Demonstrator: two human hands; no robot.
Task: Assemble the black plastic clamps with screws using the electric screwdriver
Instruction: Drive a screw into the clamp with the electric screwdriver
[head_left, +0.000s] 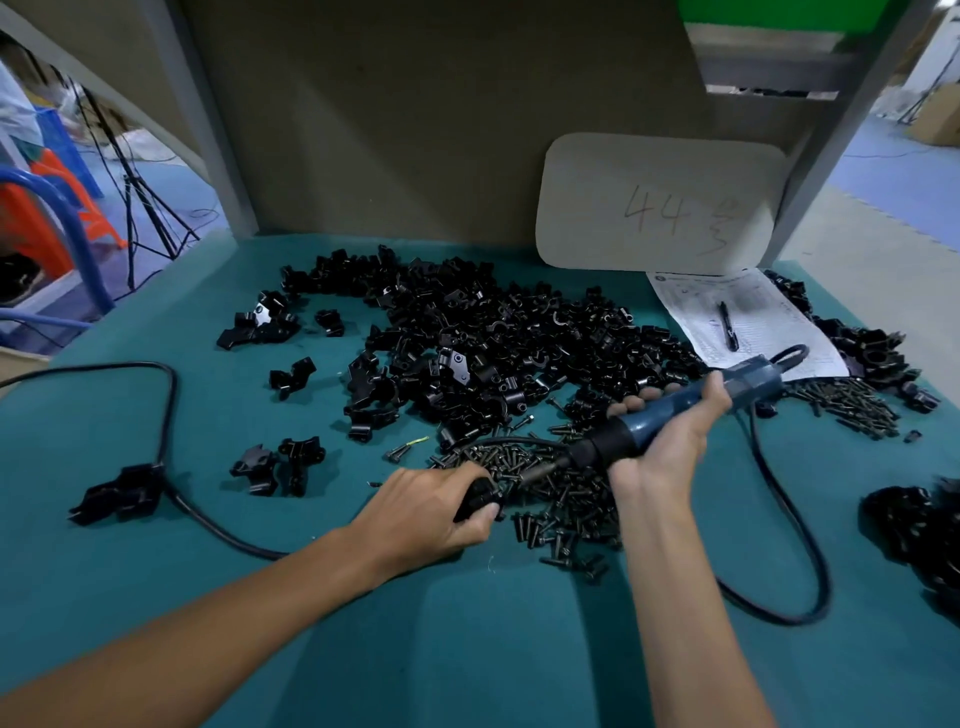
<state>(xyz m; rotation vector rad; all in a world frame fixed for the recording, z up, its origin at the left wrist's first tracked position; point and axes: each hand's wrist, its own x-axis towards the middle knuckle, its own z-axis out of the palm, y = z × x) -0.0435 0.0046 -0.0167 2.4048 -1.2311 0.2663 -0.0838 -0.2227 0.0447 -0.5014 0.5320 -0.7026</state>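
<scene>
My right hand (670, 436) grips a blue electric screwdriver (691, 410) that slants down to the left. Its metal tip (540, 474) meets a black plastic clamp (480, 496), which my left hand (441, 512) holds on the green table. Under and around the clamp lies a heap of black screws (561, 512). Behind them a large pile of black clamp parts (493, 348) spreads across the middle of the table.
The screwdriver's black cable (810, 540) loops at the right. Another black cable (166, 415) runs at the left to a clamp part (119, 493). A paper sheet with a pen (727, 325) lies under a cardboard sign (660, 202). More screws (852, 405) and parts (919, 530) sit at the right.
</scene>
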